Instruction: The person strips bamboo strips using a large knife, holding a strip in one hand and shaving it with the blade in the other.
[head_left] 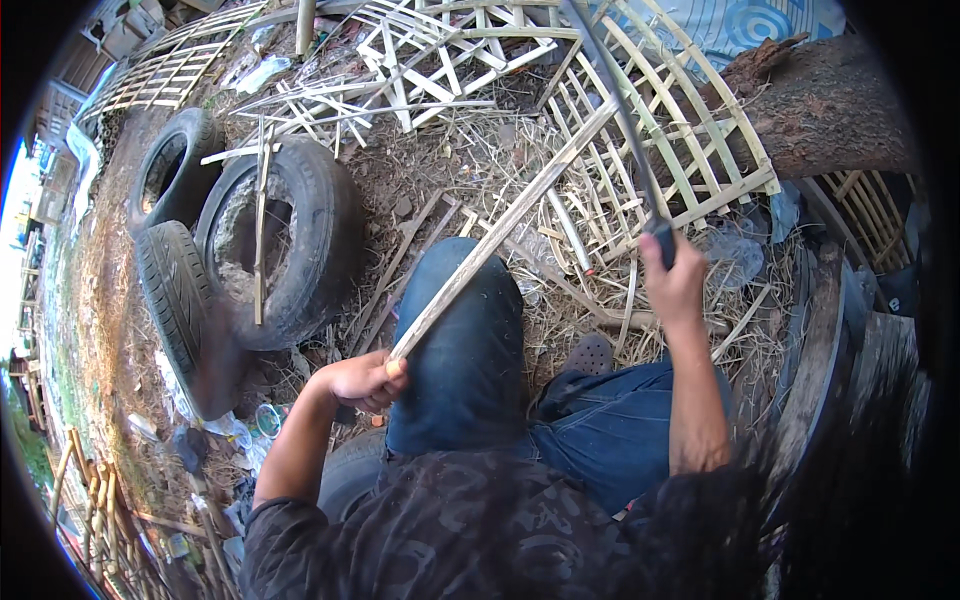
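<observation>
My left hand [360, 382] is closed around the near end of a long, pale split-bamboo strip [500, 232]. The strip slants up and to the right across my raised knee [462, 310]. In my right hand [675, 280] is the black handle of a machete, its long dark blade [625, 110] pointing away to the upper left. The strip's far end appears right beside the blade; whether they touch I cannot tell.
Several old tyres [335, 235] lie at left, a thin slat [262, 220] across one. Woven bamboo lattices [690, 150] and loose strips [400, 75] spread ahead. A thick log [820, 110] lies at far right. Shavings litter the ground, and bamboo poles [100, 500] stand at lower left.
</observation>
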